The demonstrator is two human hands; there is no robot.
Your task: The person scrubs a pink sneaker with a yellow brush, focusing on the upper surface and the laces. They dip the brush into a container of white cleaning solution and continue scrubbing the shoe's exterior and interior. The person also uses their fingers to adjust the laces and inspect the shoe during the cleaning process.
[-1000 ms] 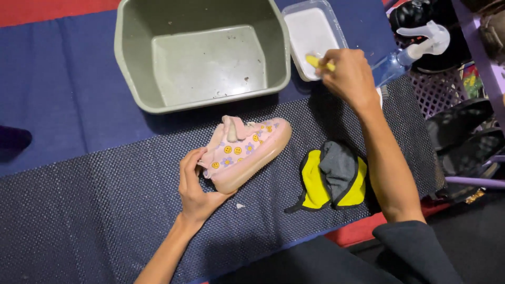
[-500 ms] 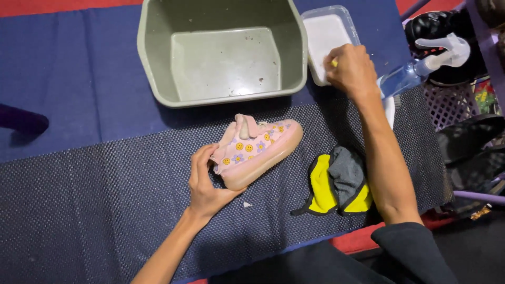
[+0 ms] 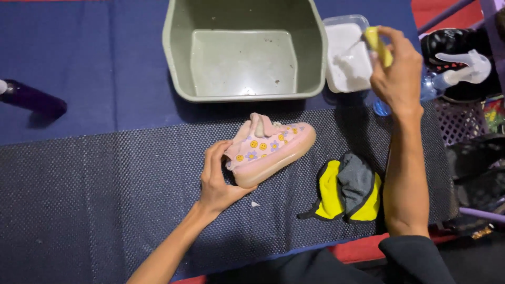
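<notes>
A small pink shoe with yellow face and flower prints lies on its side on a dark textured mat. My left hand grips its heel end. My right hand is raised over a clear rectangular container of white paste or powder, closed on a yellow brush-like tool with white foam at its tip. The tool's working end is partly hidden by my fingers.
A grey-green plastic basin stands behind the shoe. A yellow and grey cloth lies to the shoe's right. A spray bottle and a mesh basket sit at the far right. A dark purple bottle lies at the left.
My right hand has lifted the yellow tool up out of the white container. My left hand still holds the shoe, and the view has shifted slightly.
</notes>
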